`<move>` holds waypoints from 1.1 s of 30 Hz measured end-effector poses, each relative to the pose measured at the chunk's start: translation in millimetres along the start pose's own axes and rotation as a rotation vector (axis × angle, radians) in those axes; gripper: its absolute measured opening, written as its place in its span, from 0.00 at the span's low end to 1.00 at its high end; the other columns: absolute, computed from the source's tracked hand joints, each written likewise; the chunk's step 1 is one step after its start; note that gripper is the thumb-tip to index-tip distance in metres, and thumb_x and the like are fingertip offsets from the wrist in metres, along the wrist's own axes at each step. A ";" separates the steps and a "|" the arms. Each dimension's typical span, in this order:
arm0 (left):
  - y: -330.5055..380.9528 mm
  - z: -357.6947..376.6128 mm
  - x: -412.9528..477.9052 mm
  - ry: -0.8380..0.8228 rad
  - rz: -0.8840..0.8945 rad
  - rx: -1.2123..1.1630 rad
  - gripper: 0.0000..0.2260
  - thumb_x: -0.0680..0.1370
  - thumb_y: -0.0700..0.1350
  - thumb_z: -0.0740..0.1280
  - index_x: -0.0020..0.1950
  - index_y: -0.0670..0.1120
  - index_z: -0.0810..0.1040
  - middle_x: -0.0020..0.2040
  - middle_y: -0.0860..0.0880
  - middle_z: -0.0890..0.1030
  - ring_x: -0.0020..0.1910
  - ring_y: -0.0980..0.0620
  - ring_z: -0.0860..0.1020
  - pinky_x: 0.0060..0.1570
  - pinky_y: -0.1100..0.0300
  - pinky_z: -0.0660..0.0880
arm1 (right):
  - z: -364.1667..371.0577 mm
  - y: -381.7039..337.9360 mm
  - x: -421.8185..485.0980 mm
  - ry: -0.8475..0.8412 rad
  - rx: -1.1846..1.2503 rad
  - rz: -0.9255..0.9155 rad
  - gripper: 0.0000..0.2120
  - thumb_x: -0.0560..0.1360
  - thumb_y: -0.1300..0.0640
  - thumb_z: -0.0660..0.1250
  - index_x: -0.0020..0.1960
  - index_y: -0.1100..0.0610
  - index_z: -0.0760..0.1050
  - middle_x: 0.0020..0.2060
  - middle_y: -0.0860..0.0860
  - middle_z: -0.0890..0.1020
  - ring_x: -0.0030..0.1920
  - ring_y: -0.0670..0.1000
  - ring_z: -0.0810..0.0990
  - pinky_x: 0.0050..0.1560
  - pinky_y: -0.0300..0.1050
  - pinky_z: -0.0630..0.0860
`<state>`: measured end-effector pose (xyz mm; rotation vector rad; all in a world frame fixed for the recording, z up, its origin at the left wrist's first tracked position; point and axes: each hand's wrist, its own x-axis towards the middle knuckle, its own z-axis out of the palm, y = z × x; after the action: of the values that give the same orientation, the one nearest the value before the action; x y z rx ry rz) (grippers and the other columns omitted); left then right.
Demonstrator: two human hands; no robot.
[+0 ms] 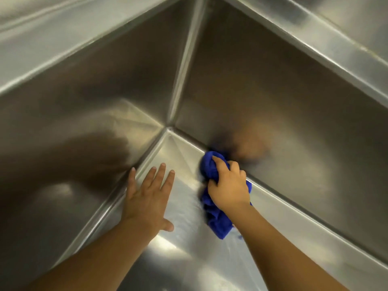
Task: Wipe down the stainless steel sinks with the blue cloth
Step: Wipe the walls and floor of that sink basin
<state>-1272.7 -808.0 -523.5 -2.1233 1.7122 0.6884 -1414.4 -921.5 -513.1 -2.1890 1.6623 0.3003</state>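
I look down into a deep stainless steel sink (pixel 273 85), toward its far bottom corner. My right hand (pixel 228 185) grips a bunched blue cloth (pixel 216 221) and holds it on the sink floor, right where the floor meets the right wall. Part of the cloth trails back under my wrist. My left hand (pixel 147 198) lies flat on the sink floor with its fingers straight and spread, close to the left wall's bottom edge. It holds nothing.
Two steel walls meet in a vertical seam (pixel 184 59) above the corner. The sink's rim (pixel 315 36) runs across the top right and another rim section (pixel 52 49) across the top left. Streaks show on the floor (pixel 184 206) between my hands.
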 end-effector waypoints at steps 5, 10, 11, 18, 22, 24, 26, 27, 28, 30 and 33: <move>-5.0 -13.1 -2.6 0.030 -0.013 -0.029 0.50 0.72 0.68 0.63 0.77 0.48 0.33 0.78 0.48 0.33 0.77 0.50 0.38 0.73 0.43 0.46 | 3.9 -49.2 9.7 -0.070 0.076 -0.077 0.30 0.75 0.54 0.63 0.75 0.45 0.58 0.68 0.51 0.62 0.66 0.58 0.61 0.62 0.54 0.65; -11.2 -10.4 -1.6 0.054 -0.029 0.054 0.47 0.74 0.69 0.58 0.77 0.46 0.35 0.78 0.48 0.37 0.78 0.51 0.39 0.72 0.48 0.51 | 18.9 -62.8 12.7 -0.035 0.150 -0.228 0.30 0.76 0.51 0.63 0.75 0.46 0.59 0.68 0.51 0.64 0.66 0.58 0.63 0.64 0.53 0.66; -12.8 -8.7 -2.6 0.051 -0.017 0.080 0.47 0.74 0.69 0.58 0.77 0.46 0.34 0.78 0.48 0.36 0.77 0.51 0.39 0.72 0.48 0.50 | 19.8 -47.5 11.3 0.013 0.185 -0.177 0.30 0.76 0.51 0.63 0.76 0.46 0.58 0.68 0.52 0.64 0.66 0.58 0.64 0.64 0.52 0.66; -15.9 -4.4 -2.6 0.000 0.028 0.119 0.46 0.74 0.70 0.56 0.77 0.46 0.33 0.78 0.47 0.33 0.77 0.51 0.38 0.73 0.48 0.46 | 17.9 31.3 -18.8 0.136 0.194 0.260 0.27 0.75 0.50 0.62 0.73 0.49 0.61 0.64 0.55 0.66 0.63 0.61 0.65 0.59 0.51 0.66; -12.8 -6.5 -2.3 -0.027 0.037 0.153 0.47 0.74 0.70 0.55 0.77 0.45 0.34 0.78 0.47 0.34 0.77 0.51 0.38 0.73 0.47 0.45 | 22.6 -29.2 -7.5 0.093 0.093 0.160 0.27 0.76 0.46 0.61 0.73 0.48 0.60 0.67 0.55 0.63 0.66 0.61 0.62 0.63 0.55 0.62; -11.9 -6.8 -0.9 -0.035 0.032 0.161 0.47 0.74 0.71 0.55 0.77 0.45 0.34 0.78 0.47 0.34 0.77 0.51 0.38 0.73 0.47 0.45 | 27.3 -59.0 -5.1 0.059 0.088 -0.071 0.27 0.76 0.47 0.60 0.74 0.48 0.60 0.66 0.54 0.63 0.64 0.59 0.62 0.61 0.54 0.61; -9.7 -6.6 -0.3 -0.028 0.028 0.163 0.48 0.73 0.71 0.56 0.78 0.46 0.35 0.78 0.47 0.34 0.77 0.51 0.38 0.73 0.47 0.45 | 28.8 -66.3 -3.2 0.032 0.098 -0.196 0.26 0.77 0.49 0.60 0.74 0.47 0.60 0.67 0.53 0.63 0.64 0.58 0.63 0.61 0.53 0.62; -8.4 -6.2 0.4 -0.020 0.028 0.167 0.48 0.72 0.71 0.56 0.78 0.46 0.35 0.78 0.47 0.34 0.77 0.51 0.38 0.73 0.47 0.45 | 28.8 -58.3 -2.3 0.047 0.125 -0.207 0.27 0.77 0.50 0.60 0.75 0.47 0.59 0.67 0.53 0.63 0.64 0.58 0.63 0.61 0.53 0.63; -8.0 -5.6 0.1 -0.014 0.027 0.172 0.48 0.72 0.71 0.56 0.77 0.46 0.34 0.78 0.47 0.34 0.77 0.51 0.38 0.73 0.47 0.45 | 29.6 -44.1 -2.8 0.081 0.168 -0.190 0.28 0.76 0.52 0.61 0.75 0.47 0.58 0.67 0.53 0.63 0.64 0.58 0.63 0.61 0.52 0.64; -8.0 -5.3 -0.1 -0.009 0.030 0.175 0.48 0.72 0.71 0.57 0.77 0.47 0.34 0.78 0.48 0.34 0.77 0.52 0.39 0.73 0.47 0.45 | 31.1 -2.2 -10.0 0.203 0.286 -0.075 0.28 0.75 0.53 0.63 0.74 0.47 0.61 0.67 0.54 0.64 0.63 0.60 0.66 0.62 0.52 0.65; -7.3 -8.4 3.6 0.000 0.034 0.139 0.48 0.71 0.72 0.57 0.77 0.48 0.35 0.78 0.49 0.34 0.77 0.52 0.39 0.73 0.46 0.45 | 30.0 71.6 -32.0 0.398 0.342 0.196 0.24 0.75 0.52 0.65 0.70 0.48 0.67 0.67 0.56 0.65 0.63 0.61 0.67 0.64 0.51 0.63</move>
<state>-1263.6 -813.8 -519.0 -2.0044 1.7461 0.5618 -1490.4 -897.5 -539.8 -1.9156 1.9659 -0.3715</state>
